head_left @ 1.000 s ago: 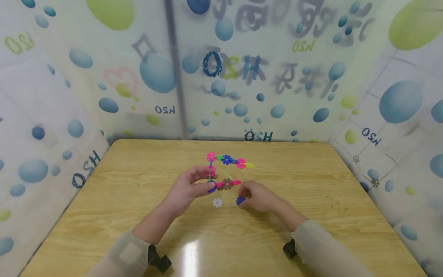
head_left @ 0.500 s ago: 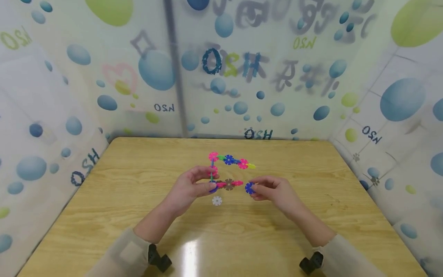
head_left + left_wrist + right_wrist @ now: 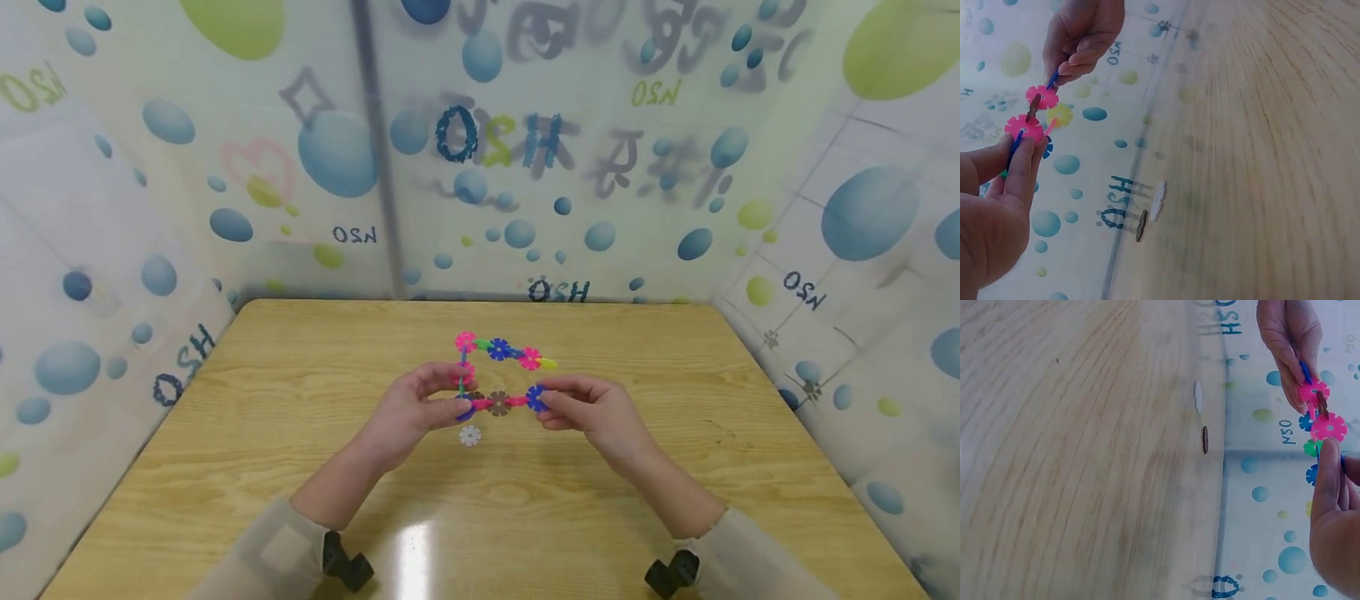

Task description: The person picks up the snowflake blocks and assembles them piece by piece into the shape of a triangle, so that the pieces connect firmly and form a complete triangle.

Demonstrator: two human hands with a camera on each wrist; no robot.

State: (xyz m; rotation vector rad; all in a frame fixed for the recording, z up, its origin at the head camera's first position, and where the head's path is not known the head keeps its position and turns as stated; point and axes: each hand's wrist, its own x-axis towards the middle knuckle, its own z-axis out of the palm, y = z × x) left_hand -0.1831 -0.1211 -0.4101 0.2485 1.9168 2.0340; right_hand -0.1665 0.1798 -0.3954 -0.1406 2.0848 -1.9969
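Note:
My left hand [image 3: 408, 417] pinches a chain of linked plastic snowflake discs [image 3: 498, 403] at its lower left corner, around a blue disc [image 3: 1014, 150]. The chain is bent into an open-sided frame. Its upper row runs through pink, green and blue to a yellow disc [image 3: 549, 363]; the lower row has pink and brown discs, with a pink disc [image 3: 1329, 427] at its right. Between thumb and fingers, my right hand [image 3: 600, 412] pinches a blue snowflake disc [image 3: 536, 398], whose edge meets that pink disc. My right fingers partly cover the blue disc.
A loose white snowflake disc [image 3: 470, 436] lies on the wooden table [image 3: 375, 533] below the chain. Beside it in the wrist views lies a brown disc [image 3: 1141, 225]. Patterned walls [image 3: 517, 258] close in the table's back and sides.
My right hand has lifted the blue disc from near the table and brought it left against the chain's lower right end. My left hand keeps its hold with little movement.

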